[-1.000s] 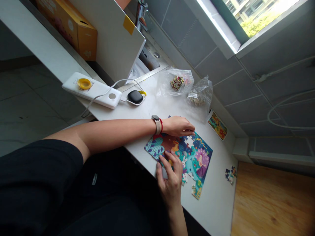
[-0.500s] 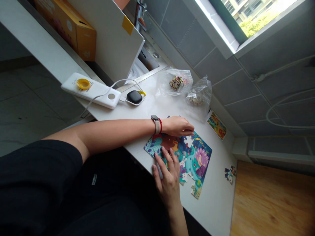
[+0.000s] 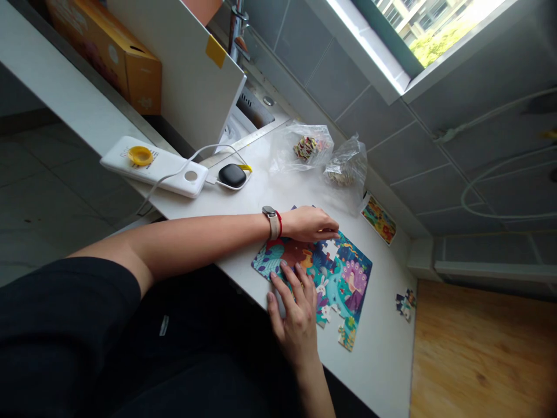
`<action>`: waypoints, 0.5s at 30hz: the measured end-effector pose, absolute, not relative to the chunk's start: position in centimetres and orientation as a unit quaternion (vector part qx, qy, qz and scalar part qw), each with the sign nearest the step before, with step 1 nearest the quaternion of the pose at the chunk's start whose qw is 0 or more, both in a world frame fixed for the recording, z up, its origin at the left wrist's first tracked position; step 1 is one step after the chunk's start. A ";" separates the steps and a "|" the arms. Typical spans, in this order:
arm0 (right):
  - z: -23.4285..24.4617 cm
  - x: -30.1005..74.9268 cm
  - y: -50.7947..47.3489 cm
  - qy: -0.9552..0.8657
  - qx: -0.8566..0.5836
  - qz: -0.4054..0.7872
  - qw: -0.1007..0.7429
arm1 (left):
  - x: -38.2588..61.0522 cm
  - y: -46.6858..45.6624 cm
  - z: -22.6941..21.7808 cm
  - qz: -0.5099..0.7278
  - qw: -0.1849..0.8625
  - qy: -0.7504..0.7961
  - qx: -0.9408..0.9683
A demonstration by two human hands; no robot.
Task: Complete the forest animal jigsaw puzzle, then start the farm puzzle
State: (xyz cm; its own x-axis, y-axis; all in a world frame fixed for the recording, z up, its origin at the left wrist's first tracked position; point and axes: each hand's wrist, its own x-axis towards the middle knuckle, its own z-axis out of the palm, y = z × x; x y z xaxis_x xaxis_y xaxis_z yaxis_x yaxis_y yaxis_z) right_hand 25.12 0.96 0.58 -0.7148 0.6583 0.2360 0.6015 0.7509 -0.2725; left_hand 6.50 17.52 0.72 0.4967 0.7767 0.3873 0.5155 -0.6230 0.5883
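A colourful jigsaw puzzle (image 3: 354,278), largely joined, lies on the white counter. Gaps show at its far side and along its near edge, and part of it is covered by my hands. My left hand (image 3: 311,223), with a watch (image 3: 270,215) and a red cord at the wrist, is closed, fingers bent down at the puzzle's far edge. What its fingertips hold, if anything, is hidden. Resting with spread fingers on the near part of the puzzle, my right hand (image 3: 296,313) is open. A few loose puzzle pieces (image 3: 405,305) sit to the right.
Two clear plastic bags (image 3: 304,148) with small contents lie near the wall, beside a small picture card (image 3: 378,217). A white power bank (image 3: 154,168) carries a yellow ring (image 3: 140,155). Its cable runs past a black case (image 3: 232,175). A wooden board (image 3: 478,348) borders the right end.
The whole view has shifted slightly, moving the scene a little to the left. Both hands keep nearly the same place and pose on the puzzle.
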 end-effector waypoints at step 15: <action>0.6 24.6 0.5 -0.853 -0.457 0.091 0.233 | 6.0 17.2 -0.1 0.246 0.186 0.381 0.871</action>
State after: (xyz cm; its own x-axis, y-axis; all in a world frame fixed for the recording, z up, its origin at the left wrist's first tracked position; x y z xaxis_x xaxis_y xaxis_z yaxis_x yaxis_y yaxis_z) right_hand 24.58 0.46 0.56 -0.4731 0.8230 0.3143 0.7378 0.5651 -0.3692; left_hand 5.95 17.23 -0.14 0.5883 0.7560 0.2869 0.5728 -0.6401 0.5121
